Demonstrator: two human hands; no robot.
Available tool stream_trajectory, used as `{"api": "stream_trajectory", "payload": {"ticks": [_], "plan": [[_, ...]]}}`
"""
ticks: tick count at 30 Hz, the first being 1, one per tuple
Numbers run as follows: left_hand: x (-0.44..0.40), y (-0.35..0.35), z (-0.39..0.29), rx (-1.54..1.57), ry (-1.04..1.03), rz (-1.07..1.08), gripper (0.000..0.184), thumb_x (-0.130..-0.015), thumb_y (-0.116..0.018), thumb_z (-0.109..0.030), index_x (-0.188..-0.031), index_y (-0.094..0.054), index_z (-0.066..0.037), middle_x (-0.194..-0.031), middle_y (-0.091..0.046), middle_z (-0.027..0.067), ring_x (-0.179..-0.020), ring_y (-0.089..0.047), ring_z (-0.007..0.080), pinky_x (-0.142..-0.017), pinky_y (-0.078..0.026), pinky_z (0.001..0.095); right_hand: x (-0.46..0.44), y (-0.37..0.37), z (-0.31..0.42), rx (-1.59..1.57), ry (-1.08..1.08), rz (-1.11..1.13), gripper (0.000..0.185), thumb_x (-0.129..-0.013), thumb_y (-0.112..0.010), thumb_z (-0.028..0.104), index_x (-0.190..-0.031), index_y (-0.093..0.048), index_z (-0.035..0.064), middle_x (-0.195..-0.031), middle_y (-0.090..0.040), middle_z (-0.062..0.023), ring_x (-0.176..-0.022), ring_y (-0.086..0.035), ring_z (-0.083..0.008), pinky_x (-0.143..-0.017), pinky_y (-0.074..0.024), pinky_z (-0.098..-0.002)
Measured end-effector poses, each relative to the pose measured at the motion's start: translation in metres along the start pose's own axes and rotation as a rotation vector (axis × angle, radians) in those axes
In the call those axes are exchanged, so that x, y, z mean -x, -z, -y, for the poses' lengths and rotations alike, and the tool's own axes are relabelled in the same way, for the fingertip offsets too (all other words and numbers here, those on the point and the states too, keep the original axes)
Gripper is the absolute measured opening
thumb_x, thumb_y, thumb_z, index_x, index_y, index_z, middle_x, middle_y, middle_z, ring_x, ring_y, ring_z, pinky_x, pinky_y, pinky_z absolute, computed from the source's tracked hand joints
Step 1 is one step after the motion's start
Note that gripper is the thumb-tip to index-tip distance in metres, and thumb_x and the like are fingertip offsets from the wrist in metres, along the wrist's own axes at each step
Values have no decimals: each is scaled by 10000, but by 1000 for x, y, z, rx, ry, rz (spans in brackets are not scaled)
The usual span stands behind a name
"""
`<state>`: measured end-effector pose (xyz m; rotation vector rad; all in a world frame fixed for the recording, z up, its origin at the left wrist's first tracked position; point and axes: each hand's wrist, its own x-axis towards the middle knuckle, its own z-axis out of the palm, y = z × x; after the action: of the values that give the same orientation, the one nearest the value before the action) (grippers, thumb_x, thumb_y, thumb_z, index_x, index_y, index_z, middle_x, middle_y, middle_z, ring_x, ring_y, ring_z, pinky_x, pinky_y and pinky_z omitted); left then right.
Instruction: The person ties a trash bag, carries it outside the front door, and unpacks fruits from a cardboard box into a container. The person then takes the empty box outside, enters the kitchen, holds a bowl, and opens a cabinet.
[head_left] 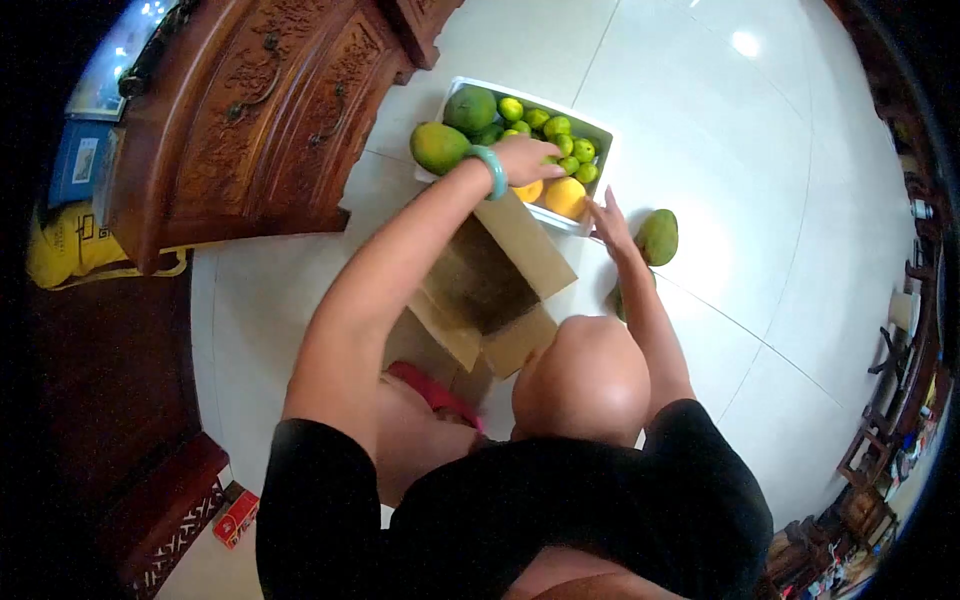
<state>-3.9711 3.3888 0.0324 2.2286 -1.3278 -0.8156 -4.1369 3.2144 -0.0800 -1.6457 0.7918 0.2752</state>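
A white box (pixel 603 140) on the floor holds several small green citrus fruits (pixel 557 127), larger green mango-like fruits (pixel 470 108) and yellow-orange round fruits (pixel 566 197). My left hand (pixel 527 160), with a pale green bangle (pixel 490 172) at the wrist, reaches over the box. Its fingers stretch across the small green fruits; their undersides are hidden. A big yellow-green mango (pixel 438 148) lies at the box's left side, beside that wrist. At the near right corner, my right hand (pixel 609 222) has its fingers apart against the box's edge, close to a yellow-orange fruit.
An open cardboard box (pixel 490 270) stands between the white box and my knees. A green mango (pixel 658 237) lies on the tiles by my right wrist, and another is partly hidden by that forearm. A carved wooden cabinet (pixel 300 100) stands at the left.
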Motion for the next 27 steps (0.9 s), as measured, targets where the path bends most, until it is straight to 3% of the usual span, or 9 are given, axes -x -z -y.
{"api": "stream_trajectory", "payload": {"ticks": [1, 6, 11, 14, 15, 18, 20, 23, 27], "plan": [[6, 3, 4, -18, 26, -57, 395, -817, -529, -357, -1116, -522, -99, -922, -555, 191, -937, -506, 347, -853, -395, 413, 8, 4, -3, -223, -54, 129, 820, -835, -562, 322, -1405, -8, 117, -1147, -492, -138, -936, -541, -241, -716, -496, -419], [87, 38, -4, -245, 201, -295, 479, -699, -621, -271, -1133, -488, -121, -1128, -439, 144, -1084, -411, 340, -913, -365, 408, 5, 4, 10, -252, -84, 197, 580, -787, -556, 170, -1277, -266, 61, -1100, -498, -141, -918, -559, -252, -681, -530, -411], [147, 20, 14, -13, 242, -483, 607, -661, -675, -82, -1214, -426, -116, -1212, -387, 188, -1126, -395, 378, -915, -383, 411, -7, 3, 9, -72, 27, 216, 733, -701, -615, 98, -1295, -188, 53, -1080, -506, -180, -795, -602, -241, -446, -537, -334], [158, 11, 12, -251, 390, -588, 585, -667, -665, -13, -1197, -433, -100, -1192, -442, 201, -1087, -446, 379, -865, -418, 401, -11, 7, 9, -14, 78, 230, 735, -700, -621, 65, -1285, -176, 62, -1070, -504, -189, -759, -610, -249, -461, -546, -346], [164, 13, 27, 84, 387, -407, 463, -691, -650, -27, -1124, -491, -67, -1060, -553, 204, -991, -521, 369, -820, -435, 406, -22, 12, 4, -62, 52, 297, 786, -692, -631, 29, -1305, -143, 97, -1094, -492, -203, -799, -603, -293, -466, -550, -398], [186, -1, 32, 31, 406, -380, 348, -690, -648, -43, -1023, -548, -32, -882, -612, 193, -880, -571, 358, -785, -447, 397, -39, 36, 8, 14, -44, 369, 858, -664, -654, -12, -1320, -116, 111, -1097, -506, -215, -820, -604, -321, -467, -550, -452], [199, -4, 21, 73, 399, -375, 343, -685, -650, -44, -1017, -562, -29, -888, -614, 197, -871, -581, 346, -774, -453, 380, -51, 58, 13, 78, 56, 476, 745, -746, -636, 146, -1318, -159, 119, -1136, -488, -233, -860, -585, -377, -563, -517, -569], [230, -16, -4, 164, 367, -365, 336, -676, -649, -42, -1007, -594, -18, -906, -623, 200, -841, -612, 300, -749, -466, 334, -63, 72, 41, 164, -96, 425, 780, -653, -664, 46, -1310, -250, 109, -1119, -514, -181, -840, -605, -319, -470, -568, -389], [278, -38, -32, 342, 511, -364, 323, -685, -641, -36, -1003, -598, -2, -900, -643, 164, -813, -626, 231, -746, -468, 309, -53, 71, 79, 643, 137, 401, 637, -679, -647, 101, -1249, -363, 90, -1084, -547, -163, -850, -604, -290, -535, -565, -422]]}}
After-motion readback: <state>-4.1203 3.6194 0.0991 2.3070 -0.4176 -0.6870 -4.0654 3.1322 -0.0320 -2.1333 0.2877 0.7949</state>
